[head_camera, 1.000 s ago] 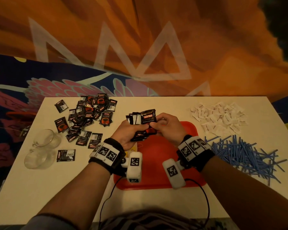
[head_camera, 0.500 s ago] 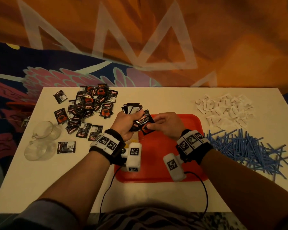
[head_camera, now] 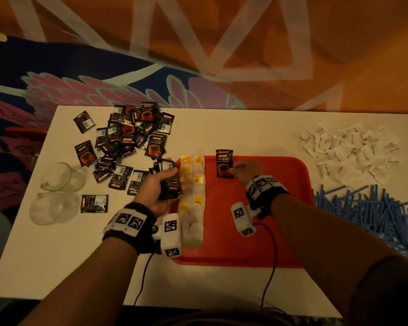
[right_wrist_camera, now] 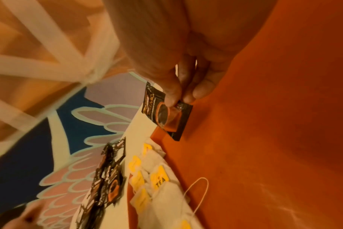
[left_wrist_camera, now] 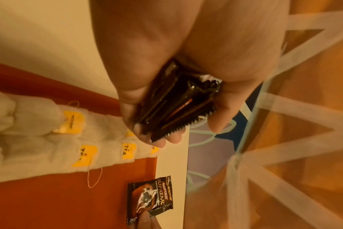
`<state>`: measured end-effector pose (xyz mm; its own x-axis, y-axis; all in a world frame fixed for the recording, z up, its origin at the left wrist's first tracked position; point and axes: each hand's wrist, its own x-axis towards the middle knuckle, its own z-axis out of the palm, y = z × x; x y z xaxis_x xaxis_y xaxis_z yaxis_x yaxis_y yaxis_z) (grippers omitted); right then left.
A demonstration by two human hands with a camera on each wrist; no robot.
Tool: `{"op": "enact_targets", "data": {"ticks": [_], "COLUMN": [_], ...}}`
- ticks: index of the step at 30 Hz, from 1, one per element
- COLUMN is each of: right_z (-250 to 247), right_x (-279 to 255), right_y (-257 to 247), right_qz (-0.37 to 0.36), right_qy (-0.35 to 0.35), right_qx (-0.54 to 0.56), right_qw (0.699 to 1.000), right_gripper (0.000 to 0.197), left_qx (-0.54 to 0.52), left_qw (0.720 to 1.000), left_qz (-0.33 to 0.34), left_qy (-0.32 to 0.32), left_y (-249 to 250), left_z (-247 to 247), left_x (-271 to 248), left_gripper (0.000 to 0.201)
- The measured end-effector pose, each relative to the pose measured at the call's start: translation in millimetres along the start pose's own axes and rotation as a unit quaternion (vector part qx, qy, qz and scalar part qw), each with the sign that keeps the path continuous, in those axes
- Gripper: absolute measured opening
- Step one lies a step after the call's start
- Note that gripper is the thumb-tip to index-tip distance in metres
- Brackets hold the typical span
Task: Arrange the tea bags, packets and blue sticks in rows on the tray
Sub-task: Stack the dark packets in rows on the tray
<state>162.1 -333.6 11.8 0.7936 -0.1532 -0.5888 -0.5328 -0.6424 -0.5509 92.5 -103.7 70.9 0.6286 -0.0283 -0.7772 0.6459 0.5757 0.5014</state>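
Risk: coffee packet (head_camera: 224, 163), pinched by right hand (head_camera: 245, 170) at red tray (head_camera: 280, 208) far rim, may overhang and slip; left hand (head_camera: 159, 184) clamps stack of packets (head_camera: 170, 187), liable to fan out.

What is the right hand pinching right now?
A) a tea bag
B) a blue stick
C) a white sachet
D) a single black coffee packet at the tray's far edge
D: the right hand pinches one black coffee packet at the far edge of the red tray, to the right of the tea bags; the left hand holds the packet stack.
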Motion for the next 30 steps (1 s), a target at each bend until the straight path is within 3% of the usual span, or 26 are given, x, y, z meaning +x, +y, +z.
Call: {"op": "enact_targets", "data": {"ticks": [5, 13, 18, 22, 27, 30], "right_z": [17, 31, 30, 30, 20, 14], "right_x": [17, 27, 27, 25, 13, -6], "right_y": [-13, -21, -20, -17, -15, -22], "right_qz": [0.025, 0.039, 0.041, 0.049, 0.034, -0.041], "right_qy": [0.01, 0.022, 0.018, 0.018, 0.034, -0.04], "right_qx": [0.011, 0.006, 0.038, 0.063, 0.064, 0.109], "right_qw": [1.0, 0.999, 0.998, 0.997, 0.997, 0.992], "right_gripper": [0.02, 0.02, 0.017, 0.01, 0.012, 0.014], "left_qx": [-0.049, 0.005, 0.04, 0.087, 0.119, 0.125], "left_qw": [0.999, 0.998, 0.996, 0.991, 0.986, 0.987], "left_qz": [-0.003, 0.014, 0.008, 0.032, 0.051, 0.051], "left_qy": [0.01, 0.056, 0.081, 0.099, 0.106, 0.086], "left_y": [1, -2, -5, -6, -8, -9], "left_z": [-19, -25, -29, -26, -15, -1], "left_x": [2, 15, 19, 21, 21, 18], "left_gripper": [0.034, 0.022, 0.051, 0.033, 0.028, 0.021]}}
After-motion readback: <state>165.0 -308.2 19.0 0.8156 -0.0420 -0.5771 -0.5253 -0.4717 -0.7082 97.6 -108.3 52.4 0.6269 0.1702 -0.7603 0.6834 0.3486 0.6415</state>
